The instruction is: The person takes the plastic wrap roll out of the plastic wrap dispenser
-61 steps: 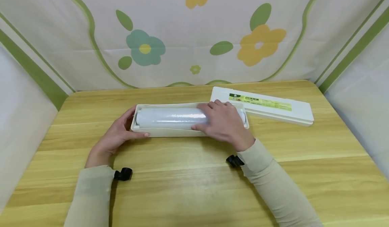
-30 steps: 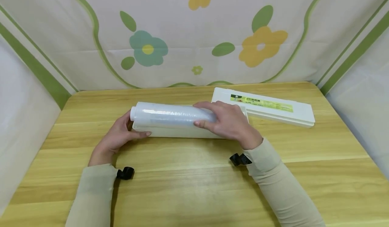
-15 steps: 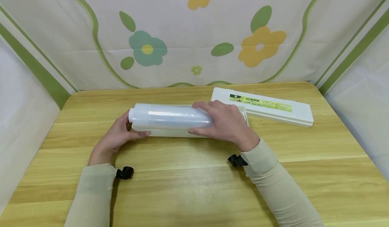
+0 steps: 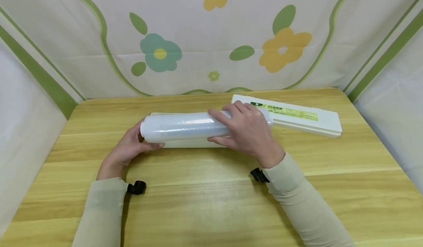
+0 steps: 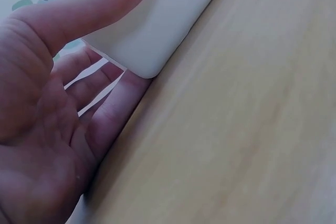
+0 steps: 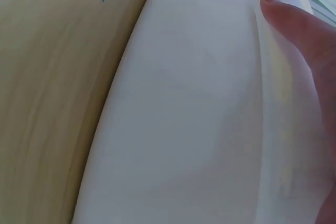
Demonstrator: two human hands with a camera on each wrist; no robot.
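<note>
My right hand [image 4: 249,131] grips a roll of cling film [image 4: 185,126] from above, near its right part. The roll is raised over a long white box [image 4: 195,143] and hides most of its inside. My left hand [image 4: 127,149] holds the box's left end, its thumb along the front wall. In the left wrist view, that thumb [image 5: 100,9] presses on the box wall [image 5: 163,19], while the other fingers reach behind the corner. The right wrist view shows my right thumb [image 6: 299,24] against the roll, beside the box's front wall [image 6: 178,103].
A white lid [image 4: 325,122] with a green and yellow label [image 4: 297,113] lies at the back right of the wooden table [image 4: 198,195], partly behind my right hand. A flowered cloth [image 4: 211,37] hangs behind the table.
The cling film roll has come up out of the box in my right hand, left end first, then the right end. My left hand keeps its hold on the box.
</note>
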